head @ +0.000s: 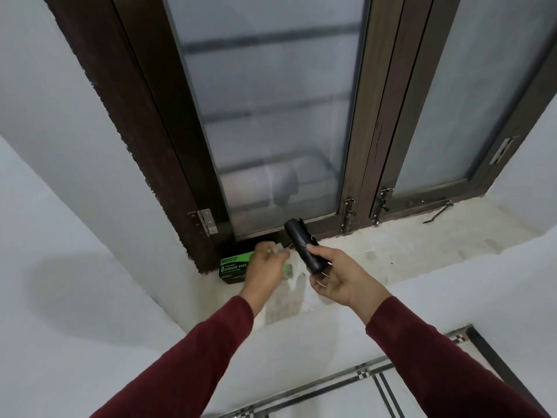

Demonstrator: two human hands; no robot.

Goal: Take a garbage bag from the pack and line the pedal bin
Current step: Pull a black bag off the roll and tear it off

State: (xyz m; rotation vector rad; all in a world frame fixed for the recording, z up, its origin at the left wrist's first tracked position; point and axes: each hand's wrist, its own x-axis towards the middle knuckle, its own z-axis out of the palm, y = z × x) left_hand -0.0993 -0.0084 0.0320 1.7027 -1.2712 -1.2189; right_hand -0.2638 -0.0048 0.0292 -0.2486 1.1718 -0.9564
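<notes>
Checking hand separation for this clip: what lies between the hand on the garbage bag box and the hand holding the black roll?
Only bare, stained windowsill shows between left hand and right hand, in the head view.

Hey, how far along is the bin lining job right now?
Early stage. Done: a black roll of bags is out of the green pack on the windowsill. In hand: the right hand grips the roll; the left hand is at the pack. Left: separating a bag and lining the bin, which isn't in view.

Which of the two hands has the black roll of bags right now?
The right hand grips the black roll, lifted above the sill. The left hand is at the green-and-black garbage bag box in the window corner instead.
</notes>
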